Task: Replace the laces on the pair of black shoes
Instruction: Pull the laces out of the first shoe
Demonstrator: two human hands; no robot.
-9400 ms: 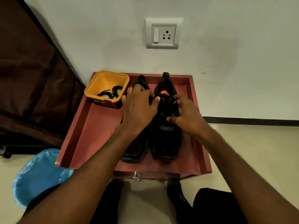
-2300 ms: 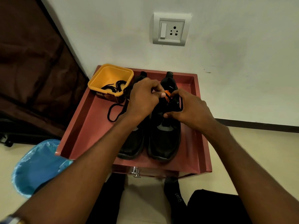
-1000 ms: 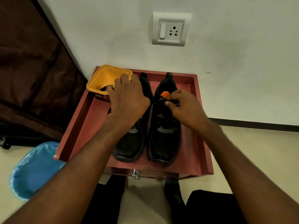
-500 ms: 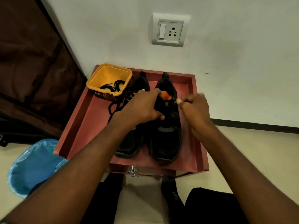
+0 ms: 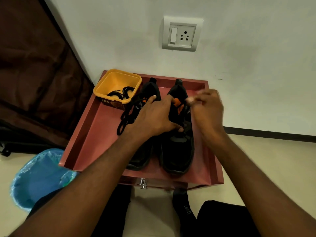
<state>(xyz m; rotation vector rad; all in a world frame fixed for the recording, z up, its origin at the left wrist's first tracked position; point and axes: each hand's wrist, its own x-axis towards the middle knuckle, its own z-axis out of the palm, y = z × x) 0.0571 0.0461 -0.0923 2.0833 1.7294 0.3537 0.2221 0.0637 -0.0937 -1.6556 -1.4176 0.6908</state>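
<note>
Black lace (image 5: pixel 125 117) trails loose while the left hand (image 5: pixel 152 117) steadies the right shoe (image 5: pixel 177 147) and the blurred right hand (image 5: pixel 207 106) seemingly pinches lace, unthreading eyelets next.

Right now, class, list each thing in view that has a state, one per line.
Left shoe: upright, lace pulled loose
Loose lace: trailing onto the tray
Right shoe: upright, being worked on
Yellow tub: open, black laces inside
Left hand: resting across the shoes
Right hand: blurred, grip unclear
</note>
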